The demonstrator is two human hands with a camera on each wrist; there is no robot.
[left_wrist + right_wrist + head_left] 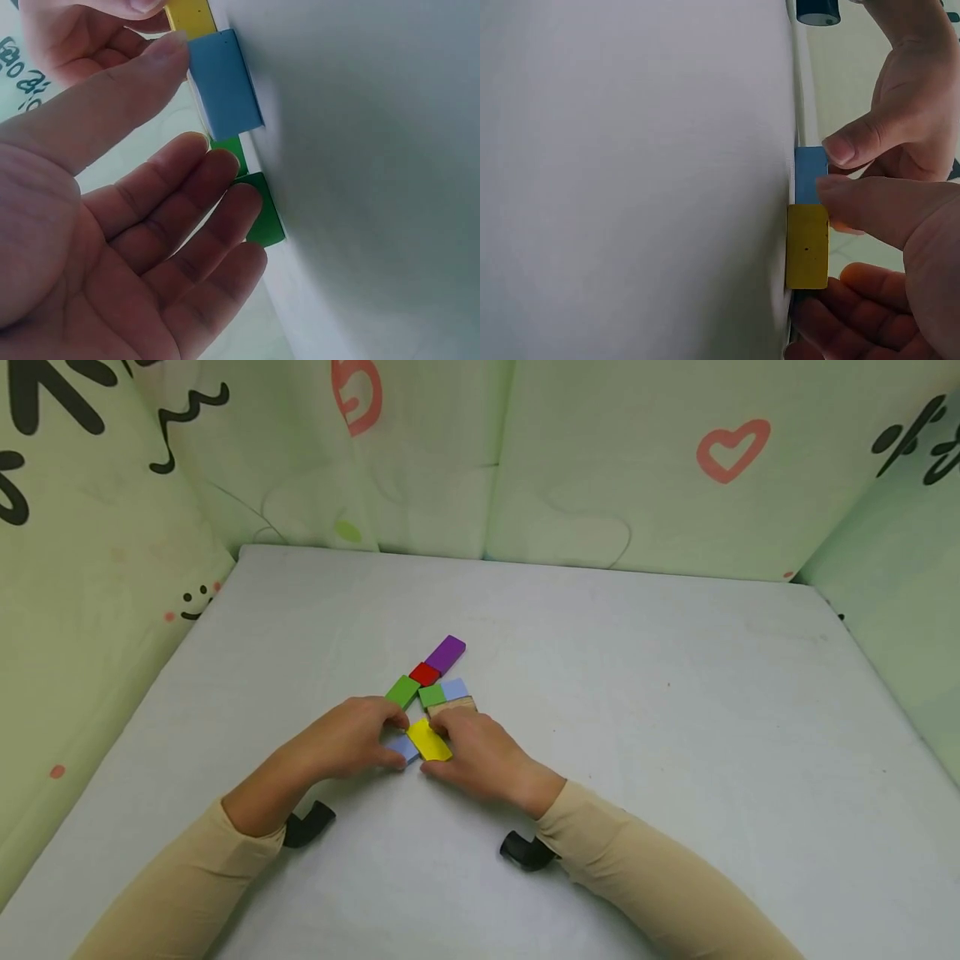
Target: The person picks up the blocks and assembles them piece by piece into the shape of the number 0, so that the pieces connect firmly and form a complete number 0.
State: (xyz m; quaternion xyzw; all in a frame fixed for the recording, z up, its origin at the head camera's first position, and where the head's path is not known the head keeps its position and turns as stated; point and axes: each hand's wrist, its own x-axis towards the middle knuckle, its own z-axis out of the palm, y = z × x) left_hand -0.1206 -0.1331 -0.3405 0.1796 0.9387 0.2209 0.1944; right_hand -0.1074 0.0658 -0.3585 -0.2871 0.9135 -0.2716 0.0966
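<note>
My left hand (348, 739) holds a light blue block (402, 747) between thumb and index finger. In the left wrist view, the thumb lies at one end of that blue block (225, 86), and the other fingers are loosely bent beside a green block (264, 214). My right hand (480, 752) has thumb and fingers around a yellow block (429, 741), which touches the blue one. The right wrist view shows the yellow block (808, 246) end to end with the blue block (810, 174). The right hand partly covers a wooden block (457, 704).
Beyond the hands, a green block (402, 691), a red block (425, 674) and a purple block (446, 654) form a slanting row. A small green block (432, 696) and a pale blue block (454, 689) adjoin the wooden one. A white cloth covers the table (675, 735); patterned curtains (600, 468) surround it.
</note>
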